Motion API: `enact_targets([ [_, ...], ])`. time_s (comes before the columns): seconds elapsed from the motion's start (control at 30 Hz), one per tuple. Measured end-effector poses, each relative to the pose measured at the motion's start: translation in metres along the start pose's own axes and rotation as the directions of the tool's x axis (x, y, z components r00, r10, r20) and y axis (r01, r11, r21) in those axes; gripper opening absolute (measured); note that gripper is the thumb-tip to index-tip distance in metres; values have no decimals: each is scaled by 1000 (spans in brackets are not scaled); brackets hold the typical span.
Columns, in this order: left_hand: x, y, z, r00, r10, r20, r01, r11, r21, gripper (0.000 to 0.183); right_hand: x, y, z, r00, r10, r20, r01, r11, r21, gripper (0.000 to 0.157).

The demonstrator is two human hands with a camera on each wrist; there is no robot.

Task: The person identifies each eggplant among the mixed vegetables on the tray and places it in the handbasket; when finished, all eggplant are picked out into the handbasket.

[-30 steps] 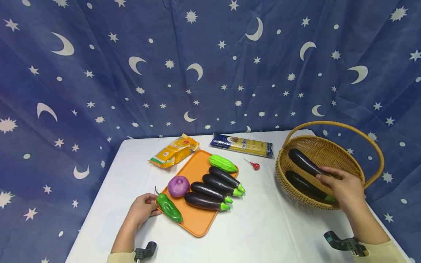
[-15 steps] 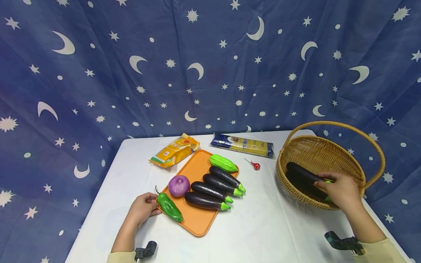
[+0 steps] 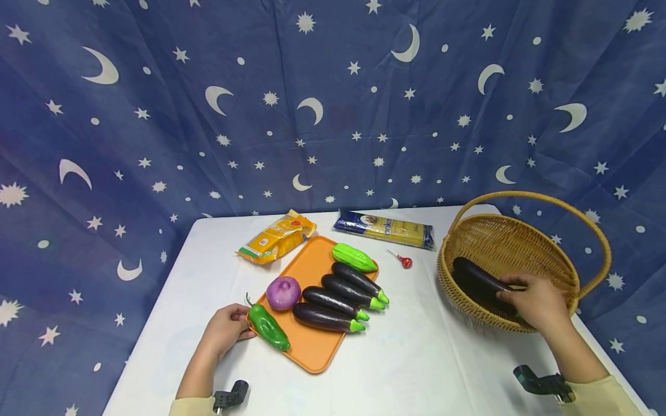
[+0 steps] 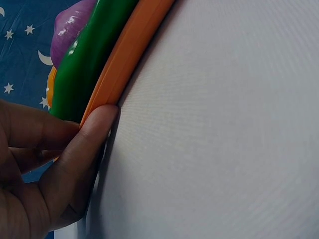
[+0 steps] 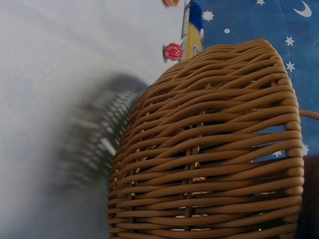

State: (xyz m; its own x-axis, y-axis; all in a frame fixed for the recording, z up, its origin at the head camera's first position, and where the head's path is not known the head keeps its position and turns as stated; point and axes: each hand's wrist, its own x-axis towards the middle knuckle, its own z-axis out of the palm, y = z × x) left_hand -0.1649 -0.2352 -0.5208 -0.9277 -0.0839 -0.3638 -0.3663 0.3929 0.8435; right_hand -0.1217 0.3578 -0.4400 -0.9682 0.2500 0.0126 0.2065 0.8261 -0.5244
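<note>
My left hand pinches the near-left edge of an orange tray, thumb along the rim in the left wrist view. By those fingers a green pepper lies over the tray's edge. A purple onion, several eggplants and a ridged green bitter melon also lie on the tray. At the right, my right hand reaches into a wicker basket and grips an eggplant low inside, over another dark one mostly hidden. The basket's woven side fills much of the right wrist view.
A yellow-orange packet lies behind the tray's left side. Along the back edge is a bag of pasta, with a red lollipop in front of it. The basket's tall handle arches over its opening.
My right hand has lowered the eggplant deeper into the basket, onto the other one, and stays at its end. The left hand and the tray have not moved.
</note>
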Motion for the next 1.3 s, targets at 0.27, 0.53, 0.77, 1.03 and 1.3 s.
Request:
enact_targets([
  [0.27, 1, -2, 0, 1000, 8, 0, -8, 1000, 14, 31, 1, 0, 5, 999, -33, 0, 33, 999, -40, 39],
  [0.53, 0, 0, 0, 1000, 4, -2, -4, 1000, 14, 31, -2, -12, 2, 1000, -7, -26, 6, 999, -54, 45],
  [0.77, -1, 1, 0, 1000, 4, -6, -4, 1000, 17, 30, -11, -42, -2, 989, -108, -99, 113, 992, 46, 48],
  [1.03, 0, -2, 1, 1000, 5, -10, -5, 1000, 1, 31, -15, -78, -3, 984, -163, -74, 174, 969, 175, 48],
  [1.3, 0, -2, 1, 1000, 15, -11, -15, 1000, 4, 32, -13, -110, 8, 980, -201, -6, 196, 945, 263, 45],
])
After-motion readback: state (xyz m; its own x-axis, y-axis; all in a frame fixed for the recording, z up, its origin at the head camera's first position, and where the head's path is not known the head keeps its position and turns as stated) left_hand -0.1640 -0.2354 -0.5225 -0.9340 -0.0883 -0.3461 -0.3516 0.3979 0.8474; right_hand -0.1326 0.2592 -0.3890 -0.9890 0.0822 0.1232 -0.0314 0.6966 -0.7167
